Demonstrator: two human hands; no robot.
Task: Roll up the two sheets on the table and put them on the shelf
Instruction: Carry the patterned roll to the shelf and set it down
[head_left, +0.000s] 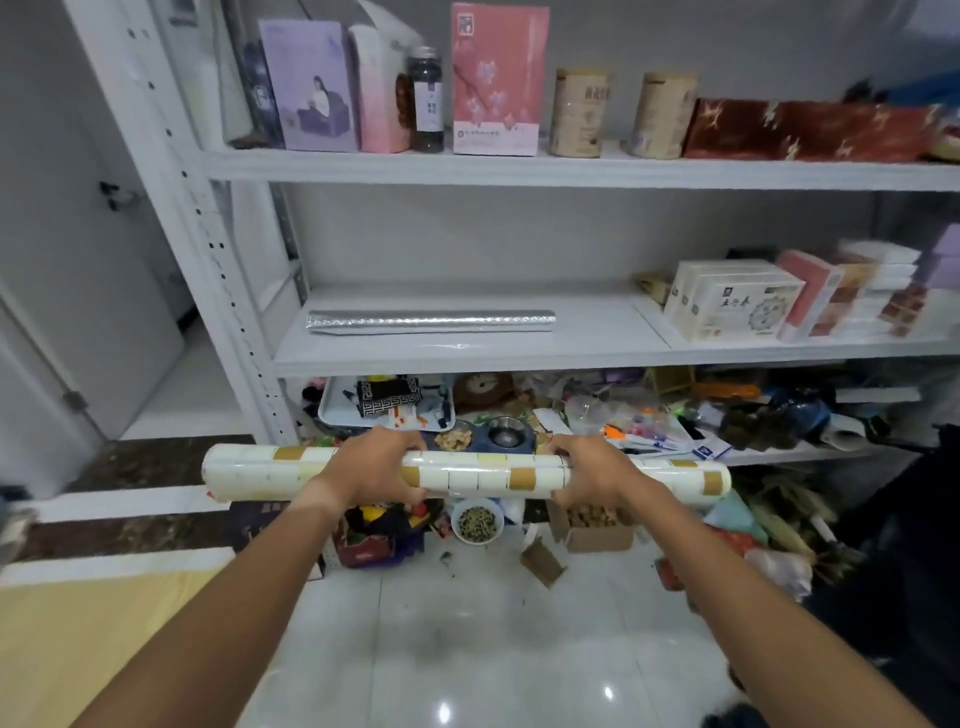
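Roll of tile-patterned sheet (467, 473) held level — my left hand (371, 467) and right hand (589, 470) each curled round it; silver roll (431, 319) lying on the shelf (467, 358).

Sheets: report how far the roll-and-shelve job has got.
Done: one silver roll already lies on the middle shelf. In hand: the second sheet, a tile-patterned roll, is fully rolled and held level in front of the shelving, gripped by the left hand and the right hand. Left: set this roll on the shelf; there is bare room beside and in front of the silver one.
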